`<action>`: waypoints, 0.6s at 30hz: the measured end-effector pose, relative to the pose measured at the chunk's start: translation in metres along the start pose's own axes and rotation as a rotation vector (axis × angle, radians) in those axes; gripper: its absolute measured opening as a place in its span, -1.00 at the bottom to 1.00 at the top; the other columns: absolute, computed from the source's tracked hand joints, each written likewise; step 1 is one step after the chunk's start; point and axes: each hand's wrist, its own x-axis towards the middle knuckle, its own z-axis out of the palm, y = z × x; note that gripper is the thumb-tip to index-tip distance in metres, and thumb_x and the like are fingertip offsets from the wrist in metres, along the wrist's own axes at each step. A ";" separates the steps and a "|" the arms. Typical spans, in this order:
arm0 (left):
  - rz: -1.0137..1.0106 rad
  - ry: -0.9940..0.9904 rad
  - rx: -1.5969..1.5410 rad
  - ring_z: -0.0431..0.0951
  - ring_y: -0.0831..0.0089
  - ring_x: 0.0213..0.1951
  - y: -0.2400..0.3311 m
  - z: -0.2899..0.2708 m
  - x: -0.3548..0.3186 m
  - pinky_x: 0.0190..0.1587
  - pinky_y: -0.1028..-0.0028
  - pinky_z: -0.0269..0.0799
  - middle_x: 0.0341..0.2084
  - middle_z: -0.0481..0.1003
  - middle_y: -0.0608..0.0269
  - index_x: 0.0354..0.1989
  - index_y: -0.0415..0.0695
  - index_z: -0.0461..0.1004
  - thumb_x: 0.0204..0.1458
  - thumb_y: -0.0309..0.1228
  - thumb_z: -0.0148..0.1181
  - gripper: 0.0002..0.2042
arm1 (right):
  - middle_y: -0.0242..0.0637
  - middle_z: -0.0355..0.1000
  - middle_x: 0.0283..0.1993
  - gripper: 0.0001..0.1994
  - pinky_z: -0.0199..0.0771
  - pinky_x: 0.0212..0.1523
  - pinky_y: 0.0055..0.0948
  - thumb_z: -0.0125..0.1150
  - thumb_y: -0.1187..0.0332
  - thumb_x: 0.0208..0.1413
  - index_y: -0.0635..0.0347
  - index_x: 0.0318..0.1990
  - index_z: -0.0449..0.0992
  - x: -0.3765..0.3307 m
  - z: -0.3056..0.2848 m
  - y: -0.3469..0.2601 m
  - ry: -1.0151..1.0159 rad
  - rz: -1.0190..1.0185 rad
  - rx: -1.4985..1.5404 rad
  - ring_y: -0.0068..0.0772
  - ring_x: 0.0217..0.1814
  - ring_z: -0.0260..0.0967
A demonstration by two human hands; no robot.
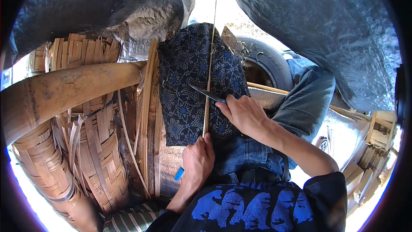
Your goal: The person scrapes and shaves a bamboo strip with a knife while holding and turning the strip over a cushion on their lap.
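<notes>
My left hand (198, 157) is closed on the near end of a long thin bamboo strip (210, 66), which points away from me and tapers to a fine tip. My right hand (249, 115) grips a knife (202, 91), its handle mostly hidden by the fingers. The blade lies across the strip around the middle, its tip toward the left. Under both is a dark blue patterned cloth (184, 103) spread over my lap. Beside my left wrist a small bright blue piece (179, 173) shows; I cannot make out what it is.
A thick bamboo pole (77, 83) crosses the left side, over woven bamboo baskets (103, 150). Upright bamboo slats (149, 116) stand left of the cloth. A tyre (268, 60) lies beyond my knee. Black plastic sheets (317, 21) hang at the far left and right.
</notes>
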 end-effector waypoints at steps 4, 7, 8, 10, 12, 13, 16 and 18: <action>0.060 -0.025 -0.001 0.37 -0.08 -0.76 0.004 -0.001 -0.021 -0.71 0.11 0.20 -0.84 0.31 -0.14 -0.68 -0.25 0.31 0.18 -0.35 -0.03 -0.63 | -0.31 0.21 -0.83 -0.54 0.23 -0.83 -0.29 -0.11 0.08 0.27 0.21 -0.60 0.33 0.028 0.013 0.016 0.046 0.021 0.011 -0.34 -0.84 0.21; -0.085 -0.122 -0.157 0.36 -0.06 -0.74 -0.003 -0.013 -0.019 -0.68 0.13 0.17 -0.82 0.31 -0.16 -0.66 -0.27 0.33 0.20 -0.35 -0.05 -0.63 | -0.28 0.21 -0.83 -0.53 0.23 -0.82 -0.27 -0.16 0.10 0.30 0.21 -0.59 0.33 0.051 0.000 0.024 0.097 -0.026 -0.008 -0.33 -0.83 0.23; -0.107 -0.110 -0.293 0.26 0.14 -0.82 -0.007 -0.011 -0.020 -0.69 0.22 0.08 -0.87 0.27 0.01 -0.66 -0.27 0.30 0.24 -0.31 -0.11 -0.59 | -0.25 0.22 -0.82 -0.54 0.24 -0.80 -0.26 -0.16 0.11 0.30 0.22 -0.58 0.33 0.055 -0.004 0.028 0.174 -0.022 0.027 -0.31 -0.82 0.25; -0.141 -0.100 -0.475 0.19 0.29 -0.82 -0.026 -0.001 -0.009 -0.70 0.29 0.03 -0.87 0.22 0.16 -0.66 -0.25 0.28 0.26 -0.28 -0.15 -0.57 | -0.16 0.26 -0.79 -0.56 0.29 -0.72 -0.22 -0.15 0.13 0.30 0.25 -0.55 0.34 0.058 -0.015 0.027 0.255 -0.039 0.105 -0.18 -0.78 0.31; -0.265 -0.115 -0.708 0.03 0.66 -0.78 -0.027 0.000 0.000 -0.72 0.47 -0.10 -0.82 0.10 0.49 -0.69 -0.14 0.18 0.29 -0.17 -0.24 -0.52 | -0.13 0.27 -0.79 -0.57 0.30 -0.71 -0.20 -0.15 0.13 0.30 0.26 -0.54 0.35 0.047 -0.029 0.011 0.170 -0.025 0.181 -0.13 -0.76 0.32; -0.268 -0.109 -0.710 0.03 0.66 -0.78 -0.027 0.000 0.004 -0.72 0.47 -0.10 -0.82 0.10 0.49 -0.69 -0.14 0.18 0.29 -0.17 -0.24 -0.52 | -0.11 0.28 -0.78 -0.57 0.30 -0.70 -0.18 -0.14 0.13 0.29 0.27 -0.53 0.36 0.041 -0.031 0.007 0.094 0.003 0.252 -0.09 -0.75 0.33; -0.437 -0.320 -1.018 0.00 0.68 -0.80 -0.024 -0.004 0.013 -0.74 0.56 -0.10 -0.84 0.05 0.51 -0.70 0.00 0.07 0.29 -0.07 -0.29 -0.52 | -0.09 0.29 -0.77 -0.57 0.29 -0.69 -0.15 -0.12 0.13 0.28 0.28 -0.52 0.37 0.025 -0.022 0.005 -0.001 -0.019 0.243 -0.04 -0.74 0.33; -0.475 -0.349 -1.129 -0.01 0.66 -0.81 -0.020 -0.009 0.019 -0.74 0.55 -0.11 -0.85 0.03 0.51 -0.69 0.00 0.08 0.29 -0.06 -0.28 -0.53 | -0.08 0.30 -0.76 -0.57 0.32 -0.68 -0.15 -0.09 0.11 0.26 0.26 -0.53 0.39 0.019 -0.015 0.005 -0.019 -0.050 0.149 -0.04 -0.73 0.34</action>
